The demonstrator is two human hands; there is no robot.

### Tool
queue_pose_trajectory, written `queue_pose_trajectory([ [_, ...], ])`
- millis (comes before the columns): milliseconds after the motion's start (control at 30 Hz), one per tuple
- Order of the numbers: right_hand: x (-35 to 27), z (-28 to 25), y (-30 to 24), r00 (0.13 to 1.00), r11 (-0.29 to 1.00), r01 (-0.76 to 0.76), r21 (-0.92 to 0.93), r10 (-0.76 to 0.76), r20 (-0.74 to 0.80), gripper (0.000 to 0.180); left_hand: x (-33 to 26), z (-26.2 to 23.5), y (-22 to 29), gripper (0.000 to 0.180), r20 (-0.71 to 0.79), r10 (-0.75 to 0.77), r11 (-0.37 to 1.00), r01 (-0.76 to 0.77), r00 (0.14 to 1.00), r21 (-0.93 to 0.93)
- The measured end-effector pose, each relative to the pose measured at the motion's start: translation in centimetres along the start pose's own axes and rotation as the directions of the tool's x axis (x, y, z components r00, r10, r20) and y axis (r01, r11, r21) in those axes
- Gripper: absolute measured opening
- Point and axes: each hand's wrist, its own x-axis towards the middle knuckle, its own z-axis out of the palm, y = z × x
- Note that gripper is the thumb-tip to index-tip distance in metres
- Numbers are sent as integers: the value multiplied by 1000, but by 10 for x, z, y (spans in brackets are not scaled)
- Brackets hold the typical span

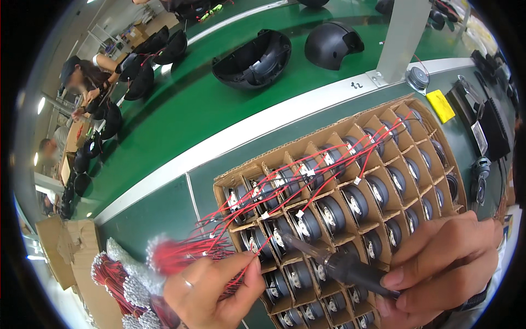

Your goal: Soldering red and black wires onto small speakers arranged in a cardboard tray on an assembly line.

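My right hand grips the black handle of a soldering iron, its tip reaching a small speaker in a divided cardboard box. Between thumb and forefinger, my left hand pinches a thin red wire close to that tip. Whether tip and wire touch is too small to tell. Upright speakers with metal terminals fill the compartments in rows. Red and black wires with small white connectors trail across the far rows. A wire bundle, partly blurred, lies beyond my left hand.
More wire bundles rest at the left beside cardboard. Black shells stand on the green conveyor belt. A metal post, a loose speaker and a yellow sponge are at the far right. People work at left.
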Motion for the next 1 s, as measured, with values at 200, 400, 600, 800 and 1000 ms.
queue_pose_trajectory([
  [200,4,-5,17,956,957,263,126,-276,99,21,-3,15,-18,24,-158,131,991,-134,979,-4],
  [400,-6,6,0,999,997,7,73,-4,-44,25,1,2,-2,19,12,28,999,-28,1000,19],
  [600,6,-3,14,971,971,225,82,-230,59,26,1,5,-3,20,0,44,999,-44,999,17],
  [800,-7,11,24,960,951,271,150,-254,-121,23,0,3,-1,20,0,50,998,-50,999,34],
  [1000,-11,30,10,939,969,148,197,-75,-336,21,1,4,-2,20,-20,49,998,-48,999,31],
])
